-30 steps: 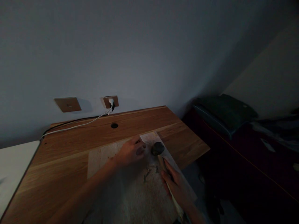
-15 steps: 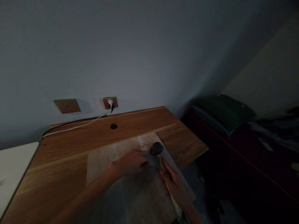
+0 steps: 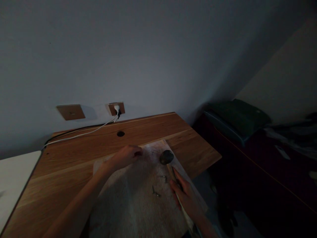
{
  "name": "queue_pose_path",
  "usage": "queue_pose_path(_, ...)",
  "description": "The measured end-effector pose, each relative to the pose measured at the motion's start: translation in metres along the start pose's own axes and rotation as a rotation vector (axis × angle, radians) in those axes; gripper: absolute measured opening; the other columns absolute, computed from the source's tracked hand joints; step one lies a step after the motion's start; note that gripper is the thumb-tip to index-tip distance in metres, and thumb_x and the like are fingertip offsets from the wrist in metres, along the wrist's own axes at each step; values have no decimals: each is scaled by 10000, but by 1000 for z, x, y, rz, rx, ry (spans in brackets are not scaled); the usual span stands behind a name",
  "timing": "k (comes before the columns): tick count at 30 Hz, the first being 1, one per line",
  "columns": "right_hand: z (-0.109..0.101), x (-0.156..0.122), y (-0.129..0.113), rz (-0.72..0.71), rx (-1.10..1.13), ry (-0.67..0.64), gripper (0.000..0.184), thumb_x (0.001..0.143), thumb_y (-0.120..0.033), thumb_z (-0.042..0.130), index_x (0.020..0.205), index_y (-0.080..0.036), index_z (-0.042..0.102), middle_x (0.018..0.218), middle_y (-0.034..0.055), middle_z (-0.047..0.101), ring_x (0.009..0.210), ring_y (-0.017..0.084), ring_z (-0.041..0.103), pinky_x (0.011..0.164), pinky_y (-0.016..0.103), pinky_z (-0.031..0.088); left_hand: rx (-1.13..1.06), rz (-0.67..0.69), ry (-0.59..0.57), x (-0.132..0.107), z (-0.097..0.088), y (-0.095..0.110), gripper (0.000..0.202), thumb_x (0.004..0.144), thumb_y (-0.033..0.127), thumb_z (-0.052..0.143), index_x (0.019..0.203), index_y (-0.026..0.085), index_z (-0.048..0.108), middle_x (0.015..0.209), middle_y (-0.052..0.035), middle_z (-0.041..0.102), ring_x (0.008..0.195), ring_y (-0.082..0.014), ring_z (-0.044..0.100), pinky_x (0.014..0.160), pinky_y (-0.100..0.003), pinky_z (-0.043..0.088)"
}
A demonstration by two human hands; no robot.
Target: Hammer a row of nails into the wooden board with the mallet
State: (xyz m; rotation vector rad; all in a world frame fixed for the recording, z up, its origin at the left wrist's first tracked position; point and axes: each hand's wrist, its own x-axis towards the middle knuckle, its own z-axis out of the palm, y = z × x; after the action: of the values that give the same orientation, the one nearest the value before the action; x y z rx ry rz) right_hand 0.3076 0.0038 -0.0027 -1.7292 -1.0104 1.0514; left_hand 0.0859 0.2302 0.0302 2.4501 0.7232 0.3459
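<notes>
My right hand [image 3: 185, 196] is wrapped round the pale handle of a hammer [image 3: 166, 157] with a dark, round head. The hammer's head is over the right side of a light wooden board [image 3: 119, 201]. My left hand [image 3: 127, 155] is at the board's far edge, fingers curled in and pressed together; anything between them is too small or dark to make out. Several small metal nails or screws [image 3: 156, 192] lie loose on the board, left of my right hand. Faint small metal pieces [image 3: 155, 151] show near the far edge, between my left hand and the hammer's head.
Under the board is a wooden desk [image 3: 66, 165] with a round cable hole [image 3: 120, 134]. A white cable [image 3: 84, 134] runs along its back to a wall socket [image 3: 117, 108]. A white surface [image 3: 18, 178] adjoins at left. At right are a dark red bed [image 3: 252, 165] and a green pillow [image 3: 237, 115].
My left hand has moved left and away from me, from mid-board to the far edge, uncovering the loose metal pieces. My right hand and the hammer have hardly moved.
</notes>
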Motion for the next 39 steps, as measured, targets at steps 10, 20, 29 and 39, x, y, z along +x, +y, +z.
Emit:
queue_pose_path(10,0,1,2,28,8,-7,742,957,-544,502,1584,-178,347,561,-60,506,395,111,415,347,214,354,10,-52,-3,-1,2,-2,101,829,146,578,845,199,662,799,-10,689,701,-152,627,664,-248,424)
queue_pose_path(20,0,-2,-10,4,-23,14,759,939,-561,512,1554,-131,397,502,-75,451,379,113,400,354,221,333,-50,-91,-34,-1,4,-6,134,781,155,608,880,204,682,825,-5,694,747,-165,631,685,-259,423)
queue_pose_path(29,0,2,11,-2,18,7,761,947,-590,515,1574,-182,372,500,-74,467,375,118,400,361,229,341,-104,-114,-31,0,5,-14,145,804,319,703,881,196,703,831,-13,699,737,-174,633,686,-278,448)
queue_pose_path(39,1,1,1,-9,-4,5,737,949,-565,500,1565,-178,390,544,-59,487,375,116,405,344,228,347,-96,-74,-39,-2,0,-8,197,793,198,643,971,216,728,918,-18,737,802,-169,666,735,-257,484)
